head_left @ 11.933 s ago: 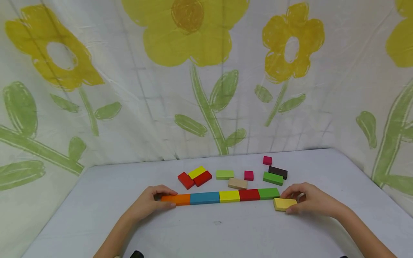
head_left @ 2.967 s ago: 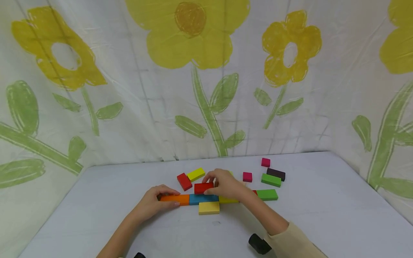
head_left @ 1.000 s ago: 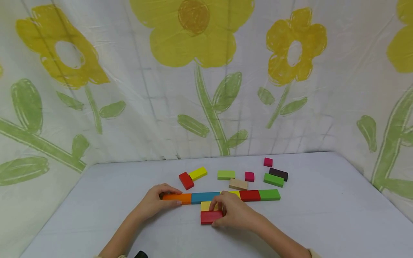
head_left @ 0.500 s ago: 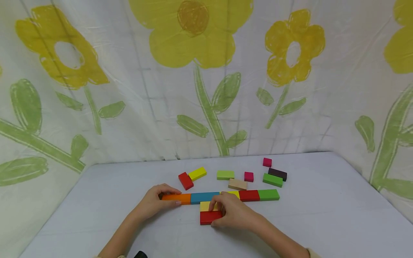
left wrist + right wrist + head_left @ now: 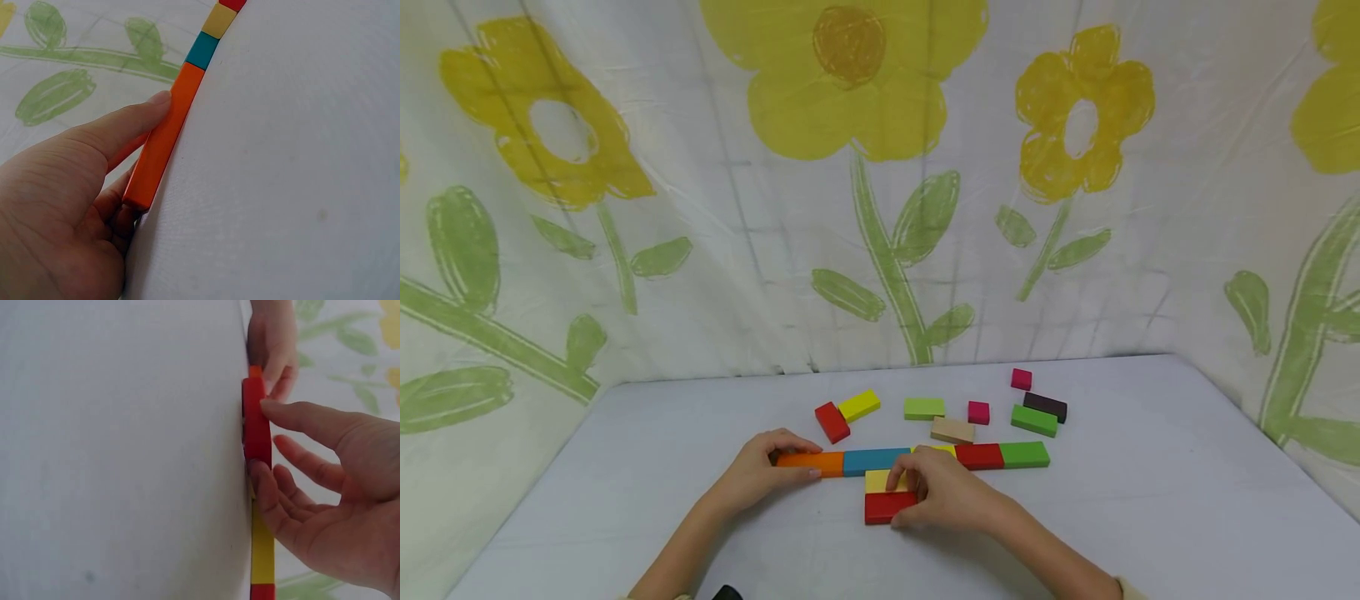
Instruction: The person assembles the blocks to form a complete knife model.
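Note:
A row of blocks runs across the table: orange (image 5: 823, 463), blue (image 5: 876, 461), yellow (image 5: 946, 451), red (image 5: 979, 456) and green (image 5: 1026, 454). My left hand (image 5: 763, 461) grips the orange block at its left end, thumb along the near side. In front of the blue block lies a pale yellow block (image 5: 876, 481), partly covered by my right fingers. Against its near side is a red block (image 5: 880, 507), which my right hand (image 5: 955, 492) holds between thumb and fingers. The right wrist view shows that red block (image 5: 256, 419) lengthwise, its end by my fingertips.
Behind the row lie loose blocks: red (image 5: 832, 422), yellow (image 5: 859, 405), light green (image 5: 923, 407), tan (image 5: 952, 429), green (image 5: 1034, 419), dark brown (image 5: 1045, 407) and two small pink ones (image 5: 978, 412). A flowered cloth (image 5: 737, 275) hangs behind the white table (image 5: 625, 467).
The pale yellow block went from the row's right end to before the blue block. My right hand then brought the red block over the row to its near side. Little moved in the last second.

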